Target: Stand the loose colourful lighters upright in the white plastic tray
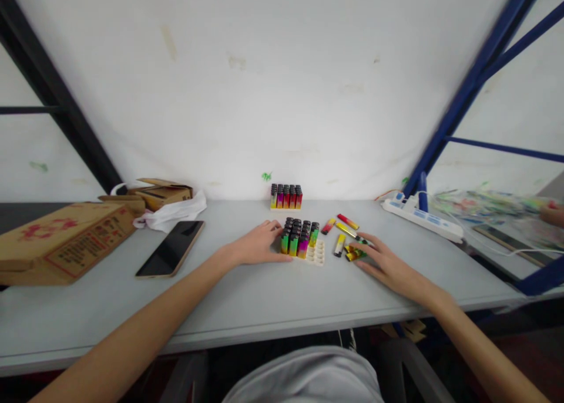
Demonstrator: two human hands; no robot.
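A cream tray (320, 261) with round-ended slots stands on the table, partly filled with upright lighters (294, 244) in green, yellow, red and purple with black tops. My left hand (262, 242) is curved around the tray's left side, thumb along the front corner and fingers toward the back. Bare slots show at the tray's right end. Loose lighters, one of them yellow (339, 245), lie to the right. My right hand (381, 262) reaches over this pile with its fingers apart, touching the yellow-green lighters (353, 254). Its fingertips partly cover them.
Behind stands a second tray of upright lighters (286, 197) by the wall. To the left are a phone (171, 249), a white plastic bag (176, 208) and cardboard boxes (74, 238). A power strip (423, 218) lies right, near a blue frame (458, 109). Another person's hand (553, 215) shows far right.
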